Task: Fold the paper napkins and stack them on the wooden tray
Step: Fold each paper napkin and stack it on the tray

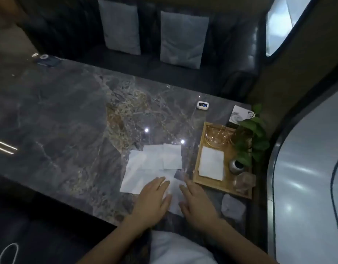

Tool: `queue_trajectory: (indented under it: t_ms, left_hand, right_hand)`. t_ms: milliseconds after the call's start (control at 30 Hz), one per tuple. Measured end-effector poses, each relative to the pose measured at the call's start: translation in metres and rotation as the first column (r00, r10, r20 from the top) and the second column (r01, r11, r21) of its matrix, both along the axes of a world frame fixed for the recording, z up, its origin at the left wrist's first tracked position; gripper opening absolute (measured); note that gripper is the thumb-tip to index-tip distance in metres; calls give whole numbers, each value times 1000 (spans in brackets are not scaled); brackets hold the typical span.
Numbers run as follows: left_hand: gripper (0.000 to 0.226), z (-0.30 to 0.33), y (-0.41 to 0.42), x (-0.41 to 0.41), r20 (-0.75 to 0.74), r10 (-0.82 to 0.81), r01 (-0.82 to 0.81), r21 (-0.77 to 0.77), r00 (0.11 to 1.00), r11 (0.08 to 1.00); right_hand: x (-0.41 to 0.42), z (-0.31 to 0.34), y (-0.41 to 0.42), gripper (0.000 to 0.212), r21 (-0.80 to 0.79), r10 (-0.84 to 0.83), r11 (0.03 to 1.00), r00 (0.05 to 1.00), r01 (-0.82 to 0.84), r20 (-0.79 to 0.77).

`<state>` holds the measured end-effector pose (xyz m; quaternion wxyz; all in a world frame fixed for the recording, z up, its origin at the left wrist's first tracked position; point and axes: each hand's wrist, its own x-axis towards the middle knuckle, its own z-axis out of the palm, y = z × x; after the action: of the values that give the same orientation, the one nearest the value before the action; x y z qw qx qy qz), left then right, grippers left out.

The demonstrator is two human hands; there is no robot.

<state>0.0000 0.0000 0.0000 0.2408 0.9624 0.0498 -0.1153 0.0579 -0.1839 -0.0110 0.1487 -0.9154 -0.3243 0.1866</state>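
Several white paper napkins (153, 164) lie spread and overlapping on the dark marble table near its front edge. My left hand (154, 197) rests flat, fingers apart, on the nearest napkin (174, 201). My right hand (195, 201) lies flat beside it on the same napkin's right side. A wooden tray (197, 169) sits to the right of the napkins. On the tray lies a folded white napkin (212, 165).
The tray also carries a clear glass dish (216, 137), a small round vase (236, 166) with a leafy plant (251, 138), and a clear glass (243, 182). A grey pouch (232, 207) lies before the tray. A small white device (202, 105) and a card (240, 115) sit behind.
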Motion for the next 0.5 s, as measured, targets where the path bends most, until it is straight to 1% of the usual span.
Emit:
queue_trajectory:
  t_ms: [67, 167, 233, 300, 400, 500]
  left_hand:
    - [67, -7, 0, -4, -28, -56, 56, 1, 998, 998]
    - [62, -18, -1, -9, -81, -127, 130, 24, 989, 991]
    - [57, -23, 0, -10, -124, -147, 154, 52, 981, 987]
    - [56, -24, -1, -11, -141, -162, 173, 70, 977, 982]
    - [62, -24, -2, -12, -159, -178, 194, 95, 971, 976]
    - [61, -25, -2, -13, -183, -183, 204, 108, 966, 973]
  right_hand:
    - [0, -9, -2, 51, -13, 5, 1000, 1000, -5, -22]
    - [0, -16, -1, 47, -90, 26, 995, 998, -31, -57]
    - [1, -18, 0, 49, -131, 39, 990, 995, -51, -90]
    - [1, -18, 0, 52, -156, 44, 986, 995, -58, -91]
    - [-1, -17, 0, 56, -143, 43, 988, 995, -55, -85]
    - [-3, -17, 0, 58, -118, 25, 992, 996, -36, -90]
